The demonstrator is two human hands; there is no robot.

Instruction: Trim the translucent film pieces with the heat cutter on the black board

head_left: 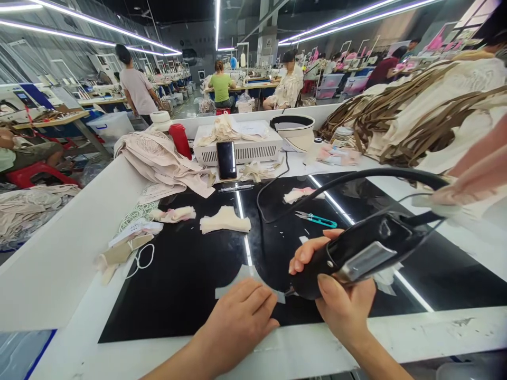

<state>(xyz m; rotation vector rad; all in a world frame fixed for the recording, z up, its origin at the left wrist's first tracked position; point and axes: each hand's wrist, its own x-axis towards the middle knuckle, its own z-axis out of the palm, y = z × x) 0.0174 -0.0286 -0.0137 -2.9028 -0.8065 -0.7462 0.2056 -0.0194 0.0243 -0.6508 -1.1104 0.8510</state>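
Observation:
My right hand (pixel 348 306) is wrapped around a black handheld power tool (pixel 312 274) with a silvery plate on its side. Its thin metal tip points left and down, at the right end of a translucent grey piece of fabric (pixel 233 285). A thick black cable leaves the tool's rear. Bent fingers of my left hand (pixel 245 316) press together on that piece, pinning it to the glossy black board (pixel 158 295). The fingertips are partly hidden. Beyond the tool lie thread snips (pixel 319 219) with teal handles; a stack of cream fabric pieces (pixel 225 219) lies farther left.
A white vented box (pixel 237 150) stands at the back, with a phone (pixel 226 160) leaning on it. Garment heaps (pixel 158 158) and brown-strapped garments (pixel 420 116) flank the table. At right, a blurred forearm and hand (pixel 455 190) show by the cable. Other people sit or stand beyond.

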